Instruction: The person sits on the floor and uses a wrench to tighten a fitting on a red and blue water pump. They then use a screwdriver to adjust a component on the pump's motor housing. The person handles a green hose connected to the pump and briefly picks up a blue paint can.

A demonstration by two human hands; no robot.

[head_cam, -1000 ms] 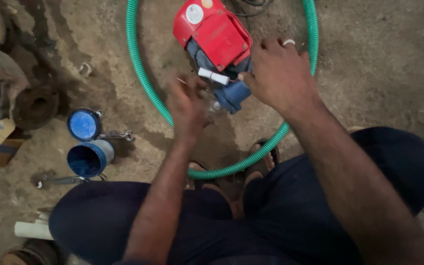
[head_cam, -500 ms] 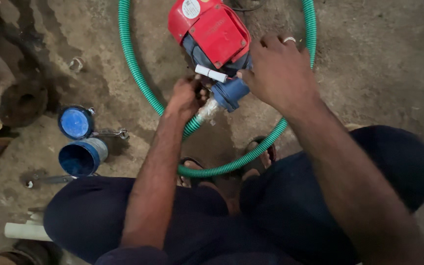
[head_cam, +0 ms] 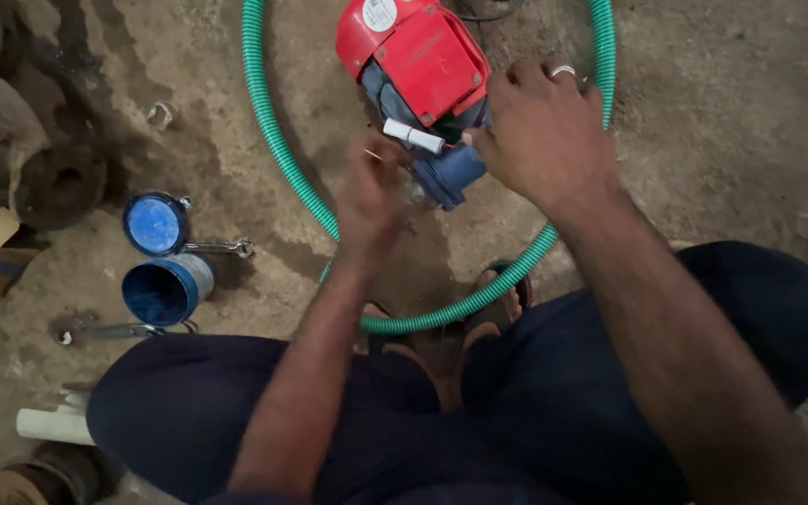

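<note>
Between my hands sits the red pump (head_cam: 418, 61): right hand (head_cam: 544, 140) curled, gripping its blue fitting (head_cam: 451, 173); left hand (head_cam: 371, 192) pinched at the fitting's mouth, on what I cannot tell. Risk: pump tipping if my grip slips. Green hose (head_cam: 282, 150) rings both hands closely; open paint tin (head_cam: 165, 290) lies left.

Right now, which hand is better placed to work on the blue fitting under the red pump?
Probably the left hand: its fingers are bunched at the blue fitting. The right hand rests on the red pump, seemingly steadying it.
</note>
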